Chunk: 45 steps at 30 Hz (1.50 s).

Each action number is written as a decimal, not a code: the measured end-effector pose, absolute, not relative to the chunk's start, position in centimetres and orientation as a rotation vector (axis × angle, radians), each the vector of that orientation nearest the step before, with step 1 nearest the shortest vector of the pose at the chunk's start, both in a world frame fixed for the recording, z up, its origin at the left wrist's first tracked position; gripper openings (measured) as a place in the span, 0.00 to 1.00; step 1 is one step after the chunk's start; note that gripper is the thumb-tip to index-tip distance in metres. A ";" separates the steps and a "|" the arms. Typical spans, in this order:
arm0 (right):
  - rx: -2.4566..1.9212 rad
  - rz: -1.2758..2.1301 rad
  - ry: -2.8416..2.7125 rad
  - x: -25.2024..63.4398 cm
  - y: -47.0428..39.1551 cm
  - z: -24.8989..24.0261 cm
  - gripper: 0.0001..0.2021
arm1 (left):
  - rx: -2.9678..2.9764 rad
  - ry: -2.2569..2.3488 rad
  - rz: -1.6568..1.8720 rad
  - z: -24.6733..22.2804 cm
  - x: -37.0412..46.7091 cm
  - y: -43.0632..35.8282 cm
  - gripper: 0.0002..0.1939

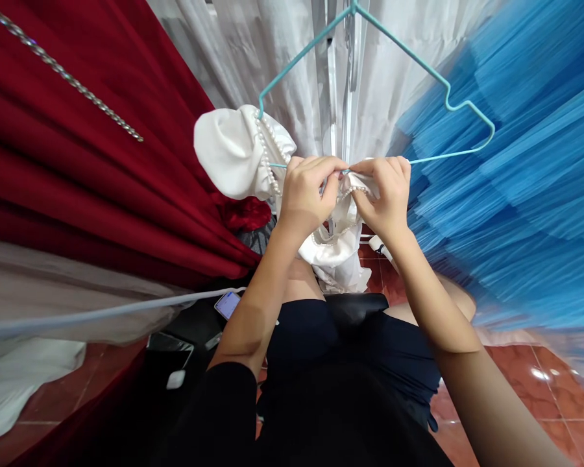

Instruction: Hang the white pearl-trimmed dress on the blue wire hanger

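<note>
A white garment with pearl-bead trim [331, 250] hangs partly from a thin turquoise hanger [431, 70]. Its puffy, sleeve-like end [228, 152] lies over the hanger's left shoulder, while the rest droops toward my lap. My left hand [307, 193] is closed at the hanger's lower bar, thumb and fingers pinching the garment's edge. Close beside it, my right hand [387, 194] pinches a beaded section of the same garment against the bar. The fingertips of both hands nearly meet. My fingers hide the exact bit of cloth between them.
Red fabric [126, 162] hangs at the left with a rhinestone strip [63, 70] above it. Blue tulle [525, 194] fills the right side. White drapes [282, 58] and metal poles stand behind the hanger. A lit phone [227, 303] and a white earbud-like case [176, 379] lie at lower left.
</note>
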State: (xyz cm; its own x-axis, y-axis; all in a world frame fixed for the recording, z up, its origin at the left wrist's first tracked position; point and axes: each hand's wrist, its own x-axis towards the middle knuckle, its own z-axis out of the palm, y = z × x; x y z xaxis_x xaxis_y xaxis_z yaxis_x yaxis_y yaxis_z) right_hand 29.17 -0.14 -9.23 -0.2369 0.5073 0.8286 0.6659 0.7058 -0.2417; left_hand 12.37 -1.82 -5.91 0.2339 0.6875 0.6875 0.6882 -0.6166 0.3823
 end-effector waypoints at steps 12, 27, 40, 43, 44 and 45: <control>-1.184 -0.338 -1.233 41.1 1.6 -8.6 0.09 | -2.544 -1.400 -1.388 -4.9 11.8 -1.7 0.13; -1.106 -0.376 -1.467 40.1 2.9 0.0 0.11 | -2.539 -1.409 -1.360 -4.8 11.2 -2.0 0.13; -1.078 -0.308 -1.484 38.9 1.9 0.3 0.09 | -2.560 -1.420 -1.374 -4.5 11.5 -2.0 0.14; -0.982 -0.261 -1.456 37.1 2.3 0.9 0.12 | -2.559 -1.432 -1.354 -4.5 11.5 -2.2 0.13; -0.958 -0.242 -1.451 36.7 2.4 0.8 0.13 | -2.556 -1.437 -1.349 -4.5 11.5 -2.2 0.13; -0.942 -0.223 -1.450 36.6 2.6 0.7 0.14 | -2.554 -1.441 -1.343 -4.6 11.4 -2.2 0.13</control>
